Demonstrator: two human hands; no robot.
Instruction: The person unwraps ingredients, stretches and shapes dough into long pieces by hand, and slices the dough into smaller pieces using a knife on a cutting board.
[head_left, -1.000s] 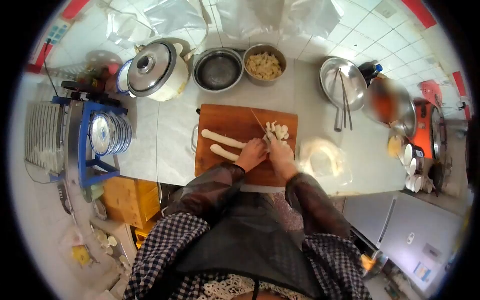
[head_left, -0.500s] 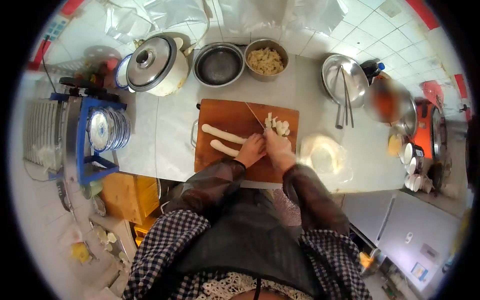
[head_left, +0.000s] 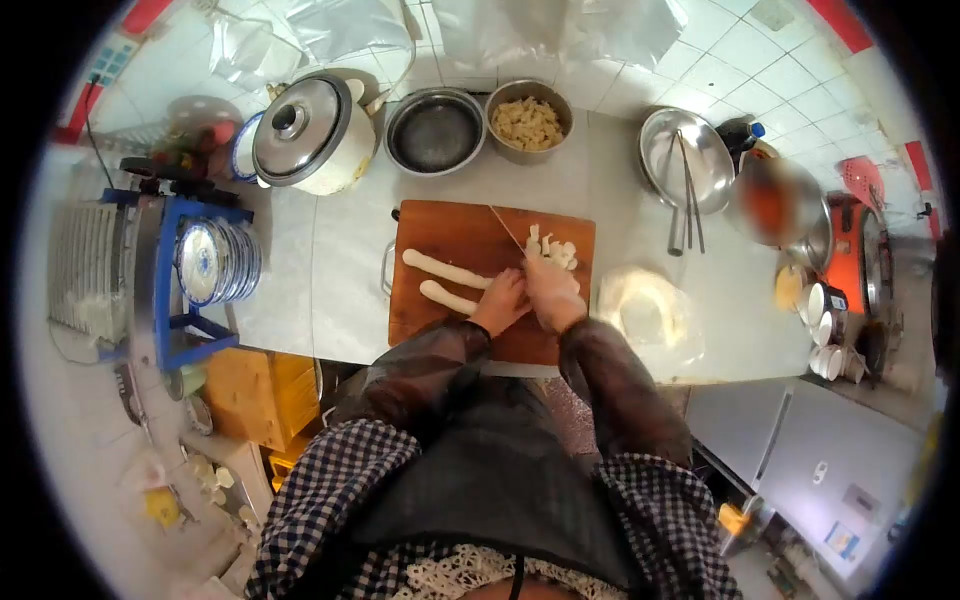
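Middle of the board (head_left: 410, 322), left hand (head_left: 503, 298) meets the white rolls (head_left: 438, 266) (its grip I can't tell), which stretch lengthwise toward the board's left edge; right hand (head_left: 553, 288), nearer the cut pieces (head_left: 560, 254), clutches the knife (head_left: 507, 228).

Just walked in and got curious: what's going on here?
A person is working at a wooden board. Their right hand grips what looks like a knife; their left hand is at the right ends of two long rolls. Short pieces lie on the board's right side, and a metal bowl of pale chunks stands beyond.
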